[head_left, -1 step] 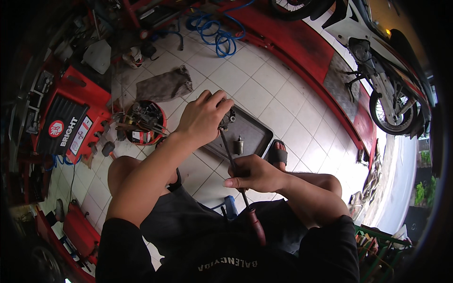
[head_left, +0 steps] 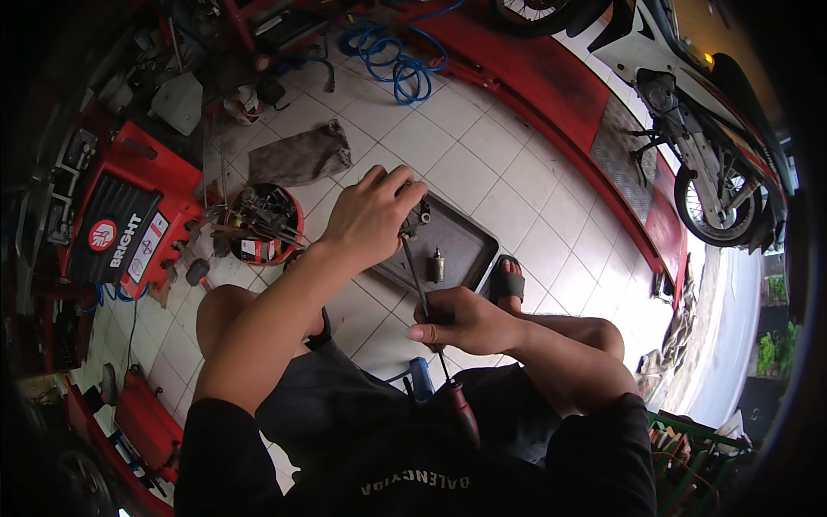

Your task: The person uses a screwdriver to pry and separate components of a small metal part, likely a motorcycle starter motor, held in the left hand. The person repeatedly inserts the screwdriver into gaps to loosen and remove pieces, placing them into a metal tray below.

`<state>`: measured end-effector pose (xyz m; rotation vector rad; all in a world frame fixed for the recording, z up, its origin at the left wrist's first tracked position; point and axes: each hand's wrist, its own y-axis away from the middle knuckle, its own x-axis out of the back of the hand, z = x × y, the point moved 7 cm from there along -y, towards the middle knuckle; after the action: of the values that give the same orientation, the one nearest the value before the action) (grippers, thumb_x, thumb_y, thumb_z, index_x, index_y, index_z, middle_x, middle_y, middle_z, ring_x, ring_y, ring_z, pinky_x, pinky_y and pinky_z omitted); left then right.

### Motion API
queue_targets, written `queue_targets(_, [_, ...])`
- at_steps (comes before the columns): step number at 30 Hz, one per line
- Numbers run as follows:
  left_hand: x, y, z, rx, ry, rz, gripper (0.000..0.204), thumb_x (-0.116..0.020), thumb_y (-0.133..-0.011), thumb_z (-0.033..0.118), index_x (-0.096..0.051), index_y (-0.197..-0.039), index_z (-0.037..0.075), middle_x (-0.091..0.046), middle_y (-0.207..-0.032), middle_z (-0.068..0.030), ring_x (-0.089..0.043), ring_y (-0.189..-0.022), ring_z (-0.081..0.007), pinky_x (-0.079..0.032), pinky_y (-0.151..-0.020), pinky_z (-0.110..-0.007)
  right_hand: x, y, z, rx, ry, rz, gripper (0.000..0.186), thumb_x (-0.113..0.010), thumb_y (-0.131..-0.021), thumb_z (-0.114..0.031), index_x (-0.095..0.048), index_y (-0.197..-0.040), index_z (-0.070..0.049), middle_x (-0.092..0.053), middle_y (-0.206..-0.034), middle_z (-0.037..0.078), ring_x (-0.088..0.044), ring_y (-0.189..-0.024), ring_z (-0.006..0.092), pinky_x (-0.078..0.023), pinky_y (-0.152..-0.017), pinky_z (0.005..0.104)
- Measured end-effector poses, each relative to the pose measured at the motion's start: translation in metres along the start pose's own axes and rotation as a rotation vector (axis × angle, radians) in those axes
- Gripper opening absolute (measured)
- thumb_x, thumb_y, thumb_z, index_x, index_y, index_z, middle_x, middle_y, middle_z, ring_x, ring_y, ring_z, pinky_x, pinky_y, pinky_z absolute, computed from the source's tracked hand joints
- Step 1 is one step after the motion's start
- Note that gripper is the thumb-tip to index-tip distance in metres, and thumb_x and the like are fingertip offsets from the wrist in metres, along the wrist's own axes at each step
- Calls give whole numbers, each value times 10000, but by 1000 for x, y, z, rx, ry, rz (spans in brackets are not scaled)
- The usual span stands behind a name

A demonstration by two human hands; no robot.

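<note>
My left hand (head_left: 376, 215) is wrapped over a grey metal part (head_left: 419, 217) that looks like a carburetor, mostly hidden by the fingers. A long screwdriver (head_left: 465, 415) runs from this part back toward my body, its dark red handle nearest me. Around the thin shaft the fingers of my right hand (head_left: 465, 320) are closed, with the thumb stretched along it. The tip end meets the metal part under my left hand, so its exact seat is hidden. Below and beyond both hands lies a grey tray (head_left: 474, 233), with a small metal cylinder (head_left: 436, 265) standing in it.
To the left is a red tub (head_left: 297, 215) full of tools and parts, beside a red machine (head_left: 172, 185). A grey rag (head_left: 301, 155) and a coiled blue hose (head_left: 401, 69) lie on the tiles. Beyond a red lift platform (head_left: 551, 103) stands a motorcycle (head_left: 689, 129) at right.
The screwdriver handle has shifted very slightly and appears turned a little. Both hands stay in nearly the same place.
</note>
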<state>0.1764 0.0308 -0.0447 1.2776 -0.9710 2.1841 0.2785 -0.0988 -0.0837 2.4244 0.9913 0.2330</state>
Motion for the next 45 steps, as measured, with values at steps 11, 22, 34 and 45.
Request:
queue_targets(11, [-5,1,3,-3,-2,-27,570,-799,-607,-23,-662,-1150,80,-594,-1136,-15,-609,-996,-256,-577,-775,-390,-8,10,-14,-43,-234,-235,348,-639,-1025,-205,-505,-1226,45,-727,-931,134,-747,-904,216,-592,-718,311])
queue_targets(22, [0,2,4,24,52,-33,579,-823,-602,-10,-661,-1151,81,-593,-1123,-21,-618,-1001,-256,-573,-800,-396,-21,13,-12,-12,-549,-302,484,-663,-1016,-277,-496,-1338,43,-686,-1167,186,-725,-1008,238,-583,-837,323])
queue_targets(34, [5,3,-10,108,37,22,577,-862,-600,37,-653,-1135,90,-599,-1107,-44,-622,-1037,-284,-540,-876,-411,-3,3,-8,136,-382,-111,277,-585,-1047,-242,-472,-1147,-9,-588,-952,79,-700,-1024,207,-589,-764,322])
queue_targets(45, [1,2,-16,113,-5,41,505,-815,-636,58,-653,-1113,75,-603,-1087,-58,-620,-1004,-300,-531,-872,-415,8,7,-18,-34,-307,-100,510,-636,-1013,-107,-417,-1431,85,-685,-915,175,-766,-849,301,-640,-709,358])
